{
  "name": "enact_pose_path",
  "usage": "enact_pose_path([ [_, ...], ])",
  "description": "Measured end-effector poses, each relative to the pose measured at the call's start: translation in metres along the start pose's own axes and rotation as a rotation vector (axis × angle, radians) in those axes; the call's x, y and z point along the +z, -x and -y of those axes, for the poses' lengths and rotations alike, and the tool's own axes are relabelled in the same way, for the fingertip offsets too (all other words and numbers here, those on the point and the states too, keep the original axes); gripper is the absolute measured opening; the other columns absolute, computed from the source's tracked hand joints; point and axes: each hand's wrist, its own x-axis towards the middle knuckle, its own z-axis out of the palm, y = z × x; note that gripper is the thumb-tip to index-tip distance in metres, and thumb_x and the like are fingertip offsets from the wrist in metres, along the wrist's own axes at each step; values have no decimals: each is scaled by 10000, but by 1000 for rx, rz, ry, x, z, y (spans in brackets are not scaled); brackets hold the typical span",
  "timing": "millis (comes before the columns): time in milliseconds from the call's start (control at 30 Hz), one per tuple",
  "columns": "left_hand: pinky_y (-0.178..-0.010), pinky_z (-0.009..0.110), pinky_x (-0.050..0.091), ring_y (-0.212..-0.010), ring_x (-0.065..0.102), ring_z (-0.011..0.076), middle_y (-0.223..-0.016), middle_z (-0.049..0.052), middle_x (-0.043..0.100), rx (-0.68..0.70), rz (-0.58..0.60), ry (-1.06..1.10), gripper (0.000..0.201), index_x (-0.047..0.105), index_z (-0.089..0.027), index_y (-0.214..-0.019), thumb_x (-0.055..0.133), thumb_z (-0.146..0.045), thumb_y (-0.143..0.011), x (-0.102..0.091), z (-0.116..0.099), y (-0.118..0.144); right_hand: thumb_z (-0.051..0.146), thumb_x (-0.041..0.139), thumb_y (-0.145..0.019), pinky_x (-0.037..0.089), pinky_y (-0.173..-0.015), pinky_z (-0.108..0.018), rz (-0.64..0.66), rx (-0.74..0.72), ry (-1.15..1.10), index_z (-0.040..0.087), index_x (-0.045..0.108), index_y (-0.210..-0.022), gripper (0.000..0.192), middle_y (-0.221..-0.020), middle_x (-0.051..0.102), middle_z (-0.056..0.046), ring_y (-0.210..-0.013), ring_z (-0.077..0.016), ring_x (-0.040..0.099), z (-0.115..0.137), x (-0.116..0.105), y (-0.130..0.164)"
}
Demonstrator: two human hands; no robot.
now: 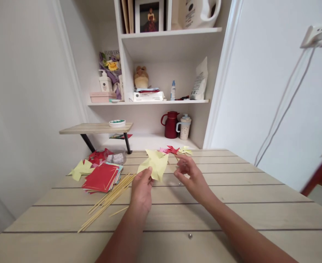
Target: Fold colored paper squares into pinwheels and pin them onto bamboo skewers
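Note:
My left hand (pixel 142 189) pinches a pale yellow folded paper pinwheel (pixel 155 164) by its lower edge, held just above the wooden table (pixel 232 204). Just to the right of the paper is my right hand (pixel 189 174), its fingers curled close together near the paper's right side; I cannot tell whether something small is between the fingertips. A bundle of thin wooden sticks (pixel 110 199) lies on the table left of my left hand. Next to the sticks sits a stack of red paper squares (pixel 102 177).
Finished pinwheels, pink, red (pixel 172 149) and yellow (pixel 185 150), lie at the table's far edge. A yellow pinwheel (pixel 81 169) and red scraps lie far left by a small riser shelf (pixel 95 128). Behind are shelves with a red jug (pixel 170 124) and a cup.

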Motion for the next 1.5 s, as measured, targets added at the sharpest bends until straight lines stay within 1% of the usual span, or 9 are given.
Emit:
enact_pose_path([
  [67,-678,243,459,-722,632,132,-827,46,747,-1,24,19,296,733,-152,-756,890,-302,-555,0,-3,1,308,672,-863,499,-733,-353,60,-106,102,331,631,-1231,371,-911,525,-19,-755,-173,548,-2,1,0],
  [133,-699,253,462,-741,635,142,-848,59,751,-1,62,1,309,739,-145,-775,887,-321,-568,1,-2,4,312,688,-860,484,-698,-339,91,-121,137,326,694,-1164,304,-809,497,-5,-730,-178,525,-2,3,1],
  [267,-742,280,461,-749,628,158,-814,75,742,1,115,-94,367,746,-120,-817,881,-371,-586,5,5,10,342,729,-831,440,-660,-323,35,-59,91,277,770,-907,108,-727,513,-5,-705,-179,499,3,4,2],
  [400,-713,266,444,-701,599,137,-750,47,717,33,116,-161,335,738,-122,-799,876,-361,-608,6,9,12,377,770,-776,379,-605,-306,-22,73,-19,226,727,-714,168,-709,542,-7,-660,-164,468,8,3,0],
  [567,-747,270,468,-751,643,153,-798,61,749,60,106,-165,317,740,-131,-806,878,-335,-605,11,7,15,387,791,-721,327,-557,-285,-19,207,-145,214,718,-696,190,-674,521,17,-593,-129,411,13,6,-1],
  [833,-840,299,500,-853,699,188,-873,80,778,73,112,-153,287,761,-140,-842,864,-271,-609,20,2,25,383,786,-711,264,-528,-264,-46,267,-193,194,656,-670,233,-600,460,45,-562,-106,334,15,7,0],
  [1133,-816,289,506,-821,693,183,-853,88,770,28,167,-143,318,758,-136,-847,884,-304,-608,16,5,23,436,783,-704,271,-512,-254,-88,256,-177,195,577,-638,324,-598,440,42,-566,-109,334,16,9,-1],
  [1333,-912,342,491,-914,694,219,-933,100,770,30,228,-165,339,761,-137,-916,867,-312,-645,17,5,25,360,757,-735,279,-538,-260,-124,216,-99,197,560,-630,276,-610,444,45,-576,-113,347,11,9,-1],
  [1500,-919,332,488,-941,690,213,-956,99,769,24,216,-163,353,755,-136,-928,871,-317,-647,17,6,24,335,728,-746,312,-560,-271,-151,155,12,202,550,-613,259,-614,455,43,-585,-125,384,14,10,0],
])
